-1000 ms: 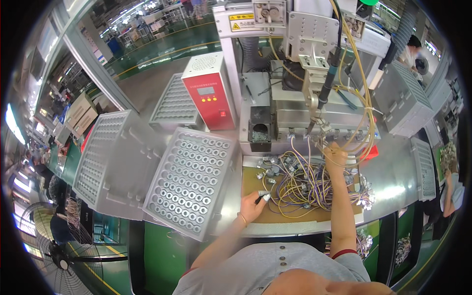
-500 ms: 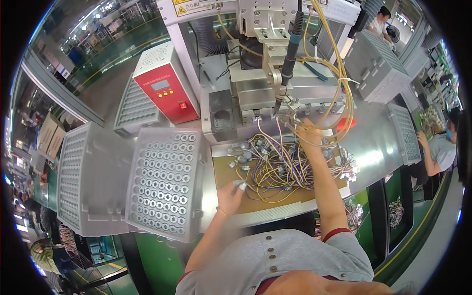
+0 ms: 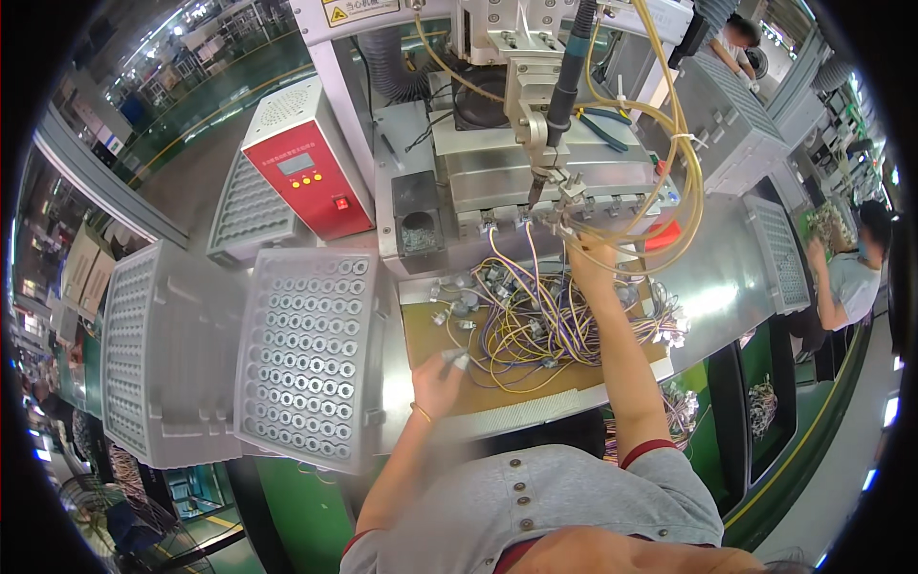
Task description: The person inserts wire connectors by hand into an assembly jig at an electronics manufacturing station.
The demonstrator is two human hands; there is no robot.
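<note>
My right hand (image 3: 593,264) reaches up to the small metal clamps (image 3: 566,212) at the front of a bench machine (image 3: 535,172). Its fingers are closed there; the tubes and clamps partly cover them, so what they grip is hidden. My left hand (image 3: 438,381) is at the left edge of a heap of yellow, white and purple wires (image 3: 535,330), with pale coverings on some fingertips. Those fingers are drawn together, and anything between them is too small to make out. Two wires run from the heap up to the machine's front row of holders, below a slanted dark tool (image 3: 564,86).
Left of the wires stands a plastic tray (image 3: 304,359) of round metal-ringed parts, with another tray (image 3: 129,354) beyond it. A red and white control box (image 3: 311,167) stands behind. Yellow tubes (image 3: 677,153) loop above my right hand. Pliers (image 3: 604,129) lie on the machine. A co-worker (image 3: 851,268) sits at right.
The whole view has shifted slightly leftward. Both hands remain at about the same places, my right at the clamps and my left beside the wires.
</note>
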